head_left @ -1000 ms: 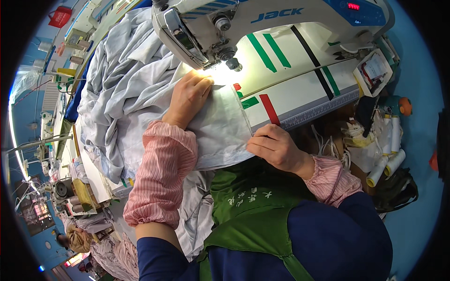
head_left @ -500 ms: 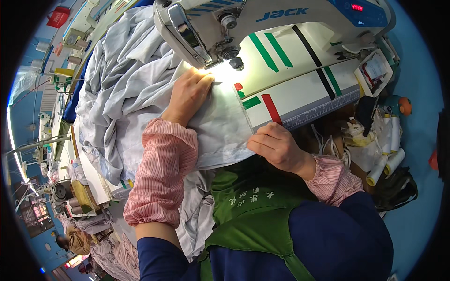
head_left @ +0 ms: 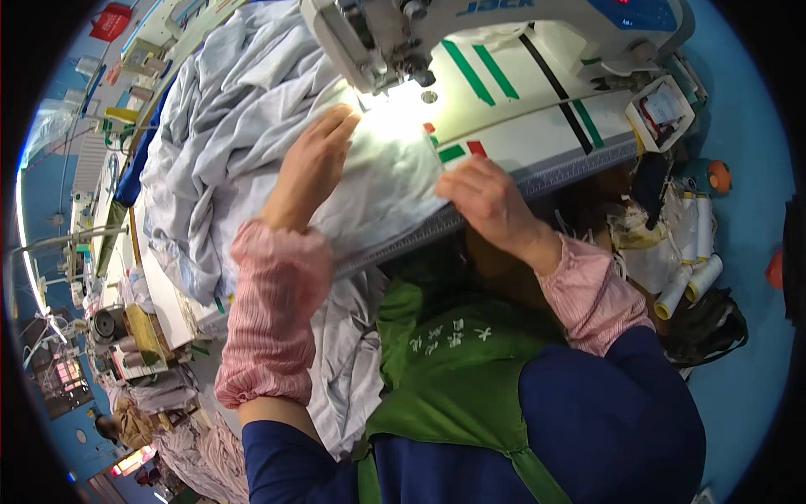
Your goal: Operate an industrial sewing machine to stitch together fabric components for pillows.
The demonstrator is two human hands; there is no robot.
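A pale grey-blue cloth lies bunched on the left and flatter under the head of a sewing machine, whose lamp glares on it at the needle. My left hand rests on this cloth just left of the needle area, fingers stretched out flat and pointing toward the lit spot. At the cloth's right edge, close to the front of the table, my right hand pinches the fabric between thumb and fingers. The glare hides the needle tip and the stitching.
A ruler strip runs along the front table edge, with green, red and black tape on the white top. To the right stand a small tray and white thread cones. More grey cloth hangs over my lap beside the green apron.
My right hand has carried the cloth edge up toward the machine, uncovering more of the ruler strip. My left hand sits slightly farther left of the needle. The whole view has shifted a little.
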